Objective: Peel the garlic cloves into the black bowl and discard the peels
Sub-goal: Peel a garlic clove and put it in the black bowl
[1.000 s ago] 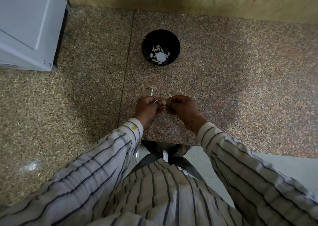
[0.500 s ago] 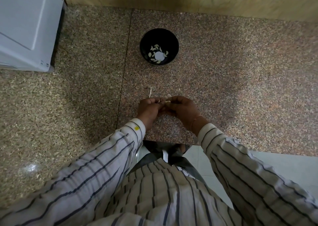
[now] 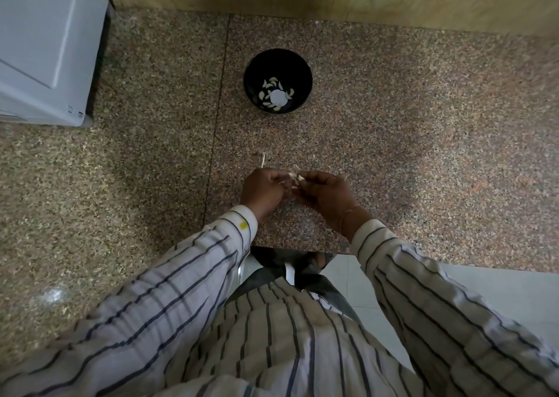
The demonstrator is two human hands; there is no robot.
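clove: I've got a garlic clove [image 3: 299, 178] pinched between both hands over the near middle of the granite counter [image 3: 423, 160], near of the black bowl [image 3: 277, 61]
left hand: my left hand [image 3: 262, 188] has fingers curled in, pinching at the clove's left side and what looks like a bit of peel [image 3: 289, 175]
right hand: my right hand [image 3: 325, 191] has fingertips closed on the clove, holding it from the right
bowl: far of my hands, well apart; pale peeled cloves [image 3: 273, 89] lie in the bottom round a bright spot
scraps: a thin stem bit [image 3: 263, 160] lies on the counter just far of my left hand; likely peel waste, not yet discarded
handling: clove is small, light and firm, probably slick once bare; skin is papery and tears easily. Best held by the sides with one hand while the other's nail lifts skin at an end
hidden: most of the clove sits behind my fingers, so I can't tell how much skin is left
unclear: no bin or peel pile in view; bright spot in bowl may be glare or a base mark
edge: white appliance [image 3: 45, 48] is cut off at far left
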